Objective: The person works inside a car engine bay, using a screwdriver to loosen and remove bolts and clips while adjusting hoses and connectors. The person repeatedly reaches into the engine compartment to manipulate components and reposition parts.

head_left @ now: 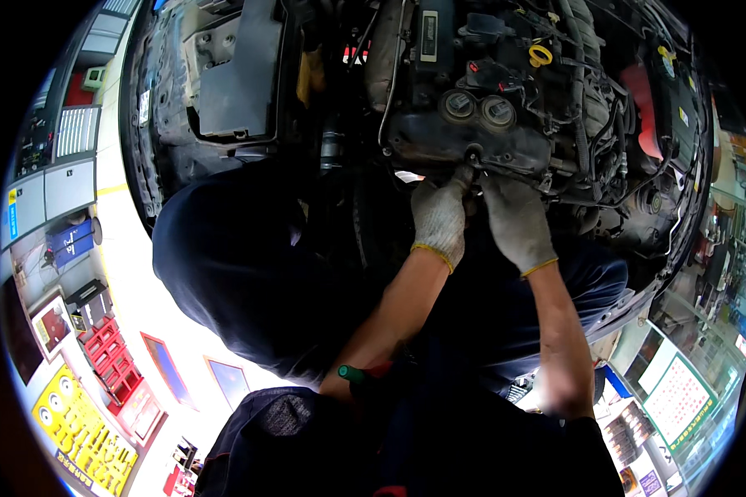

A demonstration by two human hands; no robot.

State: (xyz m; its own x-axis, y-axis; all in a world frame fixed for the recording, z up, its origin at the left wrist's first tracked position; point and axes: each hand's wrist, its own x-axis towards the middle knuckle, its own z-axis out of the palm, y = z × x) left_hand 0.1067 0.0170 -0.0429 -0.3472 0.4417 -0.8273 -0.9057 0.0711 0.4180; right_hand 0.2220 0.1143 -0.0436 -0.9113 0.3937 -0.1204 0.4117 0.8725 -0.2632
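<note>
Both of my hands wear pale knit gloves with yellow cuffs and meet at the near edge of the black engine cover (pixel 439 141). My left hand (pixel 439 217) is closed, its thumb and fingertips pressed together beside a small fitting (pixel 473 157) on that edge. Just to its right, my right hand (pixel 518 219) reaches down with bent fingers, closed at the tips. Whatever lies between the fingers is hidden by the gloves and the dark gap below. Two round black parts (pixel 477 108) sit on top of the cover.
A yellow ring handle (pixel 540 55) stands up from the engine. Hoses (pixel 578 99) run along its right, near a red part (pixel 641 108). A dark box (pixel 240 91) fills the left. My dark-clothed legs (pixel 232 257) rest over the bay. Red drawers (pixel 112 360) stand beyond at left.
</note>
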